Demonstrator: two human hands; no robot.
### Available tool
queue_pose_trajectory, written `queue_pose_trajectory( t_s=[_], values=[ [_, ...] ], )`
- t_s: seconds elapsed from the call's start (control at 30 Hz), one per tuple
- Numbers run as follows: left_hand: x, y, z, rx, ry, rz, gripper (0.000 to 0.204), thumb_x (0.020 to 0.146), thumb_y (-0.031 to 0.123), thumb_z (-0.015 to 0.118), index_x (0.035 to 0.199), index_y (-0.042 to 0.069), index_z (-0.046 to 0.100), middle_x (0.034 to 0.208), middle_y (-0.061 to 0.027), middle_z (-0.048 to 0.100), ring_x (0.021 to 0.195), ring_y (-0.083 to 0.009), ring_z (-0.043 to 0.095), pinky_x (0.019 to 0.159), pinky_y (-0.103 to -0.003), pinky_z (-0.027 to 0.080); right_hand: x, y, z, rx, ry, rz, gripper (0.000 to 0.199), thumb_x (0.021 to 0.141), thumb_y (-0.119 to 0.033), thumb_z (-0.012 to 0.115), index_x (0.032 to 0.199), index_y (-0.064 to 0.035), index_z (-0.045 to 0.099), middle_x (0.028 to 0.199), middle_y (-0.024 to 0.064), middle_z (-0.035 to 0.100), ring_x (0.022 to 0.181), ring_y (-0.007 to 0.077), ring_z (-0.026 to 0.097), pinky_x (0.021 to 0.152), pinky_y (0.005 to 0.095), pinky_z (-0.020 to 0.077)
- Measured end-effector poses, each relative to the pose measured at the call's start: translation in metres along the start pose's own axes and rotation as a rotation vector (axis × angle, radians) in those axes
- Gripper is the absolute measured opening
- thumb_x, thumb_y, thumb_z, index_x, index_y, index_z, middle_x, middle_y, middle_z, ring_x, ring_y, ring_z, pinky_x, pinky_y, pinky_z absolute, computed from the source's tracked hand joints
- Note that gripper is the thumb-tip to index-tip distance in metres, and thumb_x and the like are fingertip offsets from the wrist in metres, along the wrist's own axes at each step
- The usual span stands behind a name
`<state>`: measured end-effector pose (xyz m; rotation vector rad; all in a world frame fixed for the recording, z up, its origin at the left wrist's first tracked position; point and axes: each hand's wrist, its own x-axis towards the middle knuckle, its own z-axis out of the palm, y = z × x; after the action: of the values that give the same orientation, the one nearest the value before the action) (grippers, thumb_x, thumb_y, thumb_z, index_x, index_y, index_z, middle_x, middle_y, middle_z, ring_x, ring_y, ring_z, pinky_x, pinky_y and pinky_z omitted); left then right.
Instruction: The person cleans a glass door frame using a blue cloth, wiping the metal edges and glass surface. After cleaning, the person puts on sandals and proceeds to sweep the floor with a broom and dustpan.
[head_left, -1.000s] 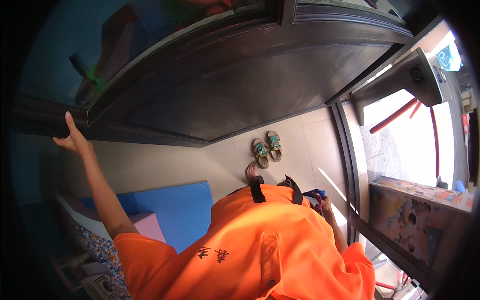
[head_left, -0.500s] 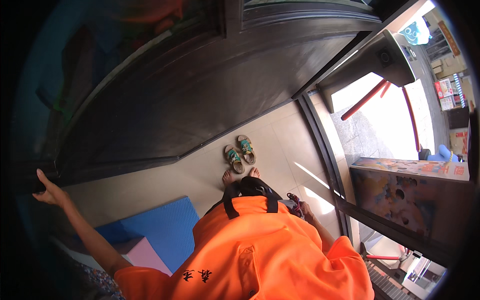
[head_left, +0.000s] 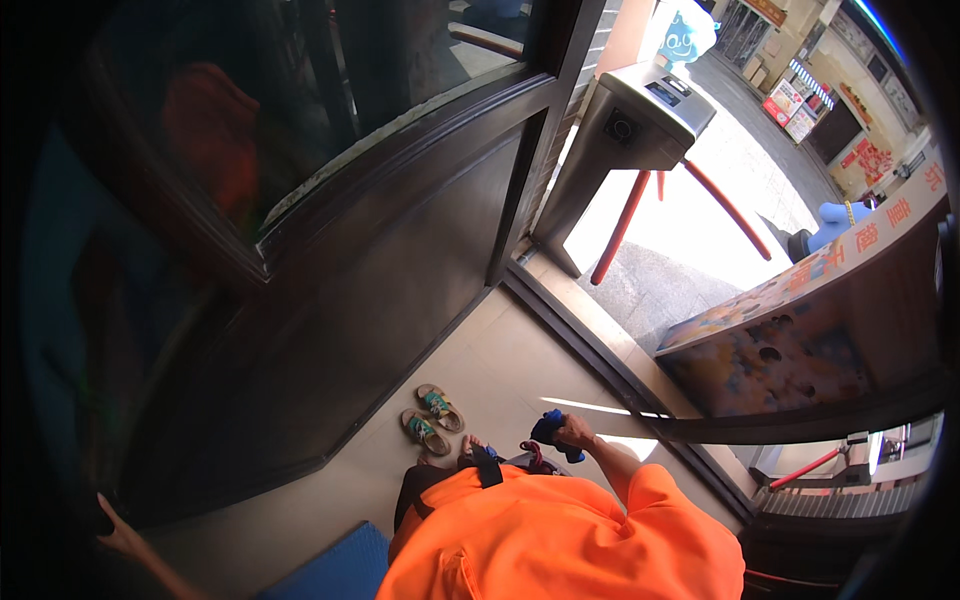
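Observation:
My right hand is closed around a bunched dark-blue cloth item, held out in front of my orange top; the cloth's exact kind is unclear. At the far left, my left hand reaches to the dark edge of a brown panel door, its thumb and finger spread apart. Whether it presses on that edge is hard to see in the shadow. A pair of teal and beige sandals sits on the tiles just beyond my bare feet. Something with dark-red cord shows at my waist.
A blue mat lies on the floor at lower left. A raised door sill crosses to the right. Beyond it stand a metal turnstile with red bars and a colourful printed stand, with a sunlit street behind.
My view has swung toward the doorway. My right hand has come away from my hip and now shows the blue cloth in it. My left hand remains by the dark edge, thumb and finger still spread.

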<state>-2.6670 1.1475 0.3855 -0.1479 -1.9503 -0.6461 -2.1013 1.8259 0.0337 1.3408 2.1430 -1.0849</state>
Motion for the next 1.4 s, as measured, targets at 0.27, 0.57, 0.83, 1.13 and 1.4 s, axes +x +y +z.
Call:
queue_pose_trajectory(
  t_s=[0.27, 0.57, 0.83, 1.13, 1.4],
  values=[
    [-0.002, 0.102, 0.015, 0.057, -0.103, -0.463, 0.100, 0.062, 0.051, 0.079, 0.130, -0.008, 0.036, 0.129, -0.0205, 0.046, 0.115, -0.0314, 0.048, 0.099, -0.039, 0.041, -0.033, -0.002, 0.024, 0.291, -0.086, -0.088, 0.023, 0.070, -0.016, 0.059, 0.085, -0.0012, 0.066, 0.067, 0.0128, 0.065, 0.061, 0.0214, 0.065, 0.058, 0.0344, 0.0508],
    [-0.006, 0.089, 0.007, 0.052, -0.110, -0.540, 0.079, 0.069, 0.042, 0.077, 0.120, -0.010, 0.048, 0.124, -0.0193, 0.051, 0.109, -0.0282, 0.053, 0.096, -0.036, 0.044, -0.037, 0.065, 0.071, 0.147, -0.246, -0.073, 0.030, 0.070, -0.020, 0.055, 0.092, -0.0004, 0.064, 0.080, 0.0260, 0.062, 0.081, 0.0380, 0.063, 0.071, 0.0419, 0.0476],
    [-0.003, 0.070, 0.010, 0.031, -0.084, -0.492, 0.075, 0.067, 0.042, 0.079, 0.114, -0.010, 0.054, 0.119, -0.0177, 0.056, 0.102, -0.0276, 0.057, 0.090, -0.036, 0.048, -0.020, 0.042, 0.055, 0.116, -0.180, -0.045, 0.033, 0.062, -0.023, 0.065, 0.084, 0.0019, 0.065, 0.074, 0.0231, 0.064, 0.072, 0.0337, 0.065, 0.066, 0.0399, 0.0494],
    [0.001, 0.062, 0.009, 0.020, -0.096, -0.491, 0.075, 0.069, 0.038, 0.079, 0.117, -0.011, 0.050, 0.119, -0.0189, 0.055, 0.104, -0.0263, 0.056, 0.092, -0.033, 0.047, -0.013, 0.054, 0.066, 0.203, -0.173, -0.061, 0.033, 0.060, -0.023, 0.066, 0.081, 0.0019, 0.064, 0.072, 0.0212, 0.065, 0.069, 0.0317, 0.065, 0.066, 0.0384, 0.0494],
    [-0.003, 0.061, 0.012, 0.044, -0.111, -0.512, 0.076, 0.068, 0.039, 0.078, 0.117, -0.012, 0.050, 0.119, -0.0195, 0.055, 0.103, -0.0266, 0.057, 0.091, -0.033, 0.047, -0.026, 0.038, 0.065, 0.166, -0.161, -0.040, 0.034, 0.061, -0.025, 0.066, 0.083, 0.0011, 0.065, 0.073, 0.0203, 0.065, 0.069, 0.0293, 0.065, 0.066, 0.0377, 0.0486]
  ],
)
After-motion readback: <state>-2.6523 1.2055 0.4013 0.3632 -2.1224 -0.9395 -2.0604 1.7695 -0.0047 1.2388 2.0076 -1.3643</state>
